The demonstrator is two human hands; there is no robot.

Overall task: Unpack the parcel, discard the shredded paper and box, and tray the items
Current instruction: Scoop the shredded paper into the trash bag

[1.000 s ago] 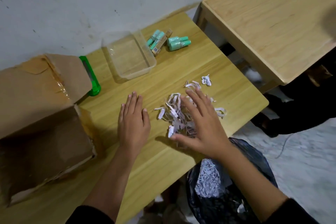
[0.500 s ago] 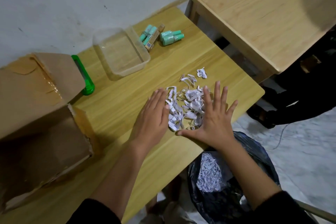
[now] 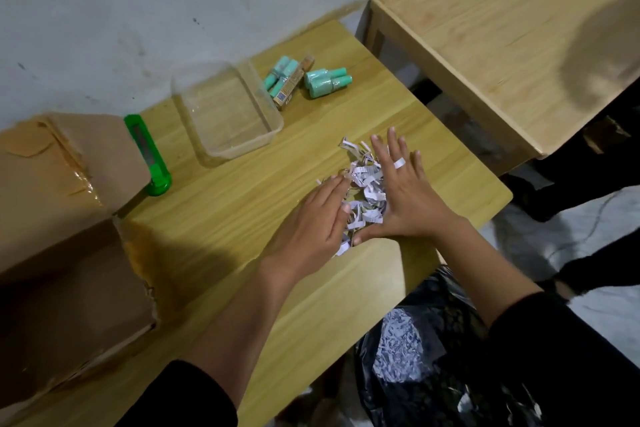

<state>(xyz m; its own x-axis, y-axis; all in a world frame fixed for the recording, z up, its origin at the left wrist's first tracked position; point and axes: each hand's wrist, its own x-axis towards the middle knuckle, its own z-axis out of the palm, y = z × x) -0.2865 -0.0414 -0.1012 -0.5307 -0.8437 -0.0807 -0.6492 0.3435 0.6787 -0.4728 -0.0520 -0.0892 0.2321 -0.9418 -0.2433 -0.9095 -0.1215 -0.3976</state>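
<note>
On the wooden counter [image 3: 242,204], near its right edge, the shredded paper [image 3: 365,184] lies squeezed into a narrow heap between the two hands. Half a second ago the hands flanked a wider scatter; now the left hand [image 3: 311,218] and the right hand [image 3: 407,199] have closed in on it, so the heap is tighter and the stray curls beyond it sit just beside the right fingertips. Both hands are flat with straight fingers, the left's held together, the right's spread, each pressing a side of the heap without curling round it. A white strip [image 3: 399,163] now lies across one right finger. The clear plastic tray [image 3: 268,135] holds nothing visible, and the mint-green bottles [image 3: 327,81] lie on their sides behind it, well apart from the hands, beside a small brown carton [image 3: 289,90] and more mint-green pieces [image 3: 280,74] too small to tell apart. The cardboard box [image 3: 69,288] stands open on the left, cut off by the frame edge, its flap covering part of a green utility knife [image 3: 149,152]. Below the counter edge a black bin bag [image 3: 443,388] shows shreds inside; its depth cannot be made out. A second wooden table [image 3: 502,45] stands to the right.
</note>
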